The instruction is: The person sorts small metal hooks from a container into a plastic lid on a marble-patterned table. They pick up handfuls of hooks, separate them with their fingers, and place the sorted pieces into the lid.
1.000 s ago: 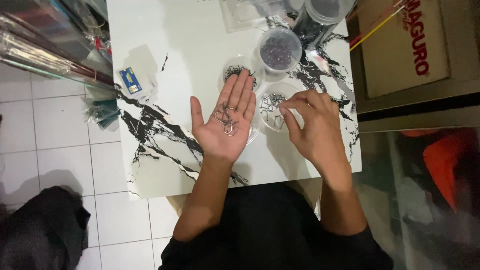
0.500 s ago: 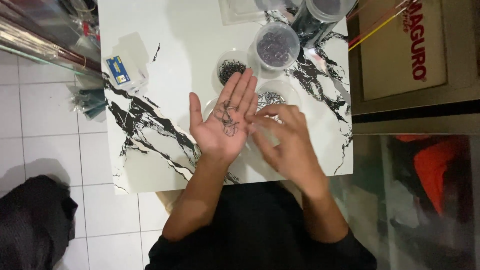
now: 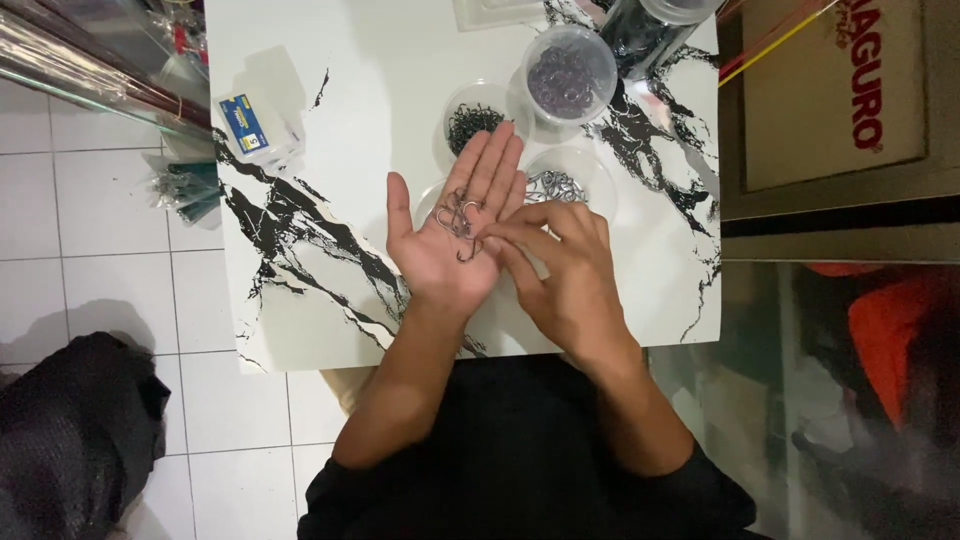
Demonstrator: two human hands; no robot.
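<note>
Head camera view, looking straight down on two bare hands above a white table (image 3: 300, 320) veined with black like marble. Left hand (image 3: 452, 235) laid flat and palm up, fingers straight and together toward 12 o'clock, closed on nothing, cradling a small loose heap of thin metal hooks (image 3: 458, 218) at the base of the fingers. Right hand (image 3: 565, 275) at 3 o'clock of the left, palm down, thumb and forefinger drawn together with their tips at the heap; whether a hook is actually pinched between them cannot be told. Beneath and around the hands, round clear tubs: one partly hidden under the left palm (image 3: 430, 200), one with silver hooks (image 3: 568, 185) at 1 o'clock of the right hand, one with fine dark hooks (image 3: 472, 118) just beyond the left fingertips at 12 o'clock, and one with purplish dark pieces (image 3: 568, 75) farther off at 1 o'clock. Tall clear jar (image 3: 650, 30) at the table's far edge, cut off by the frame. Small clear box with a blue label (image 3: 255, 125) well apart at 10 o'clock. Clear plastic packets (image 3: 80, 60) off the table at 10 o'clock, white tiled floor (image 3: 110, 230) at 9 o'clock, brown cardboard box (image 3: 850, 90) at 2 o'clock.
</note>
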